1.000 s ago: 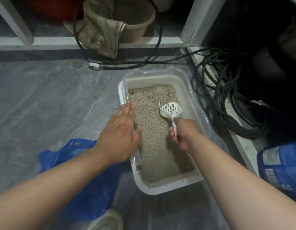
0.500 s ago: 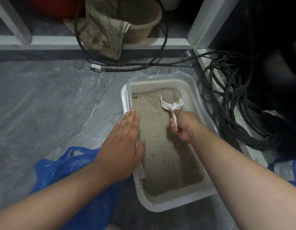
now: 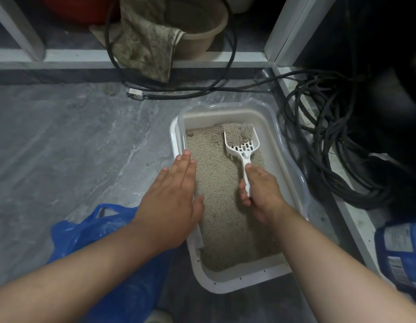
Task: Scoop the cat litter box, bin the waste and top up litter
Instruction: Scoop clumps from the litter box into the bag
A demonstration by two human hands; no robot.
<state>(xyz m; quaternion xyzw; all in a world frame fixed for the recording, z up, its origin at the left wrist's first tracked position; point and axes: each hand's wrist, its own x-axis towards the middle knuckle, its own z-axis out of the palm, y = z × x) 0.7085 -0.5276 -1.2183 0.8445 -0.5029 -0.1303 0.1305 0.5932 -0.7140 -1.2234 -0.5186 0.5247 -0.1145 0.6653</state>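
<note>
White scoop (image 3: 240, 145), loaded with litter, at far end of litter box (image 3: 228, 284). Right hand (image 3: 260, 192) grips its handle; left hand (image 3: 173, 201) flat, pressing near rim. Blue bag (image 3: 85, 231) waits alongside. Binning, topping up not yet done.

dim, dark right side, edge distortion

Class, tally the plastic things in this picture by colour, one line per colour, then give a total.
White: 2, the litter box and the scoop.
Blue: 2, the carrier bag and the litter sack.
Beige: 1, the basin.
Total: 5
</note>
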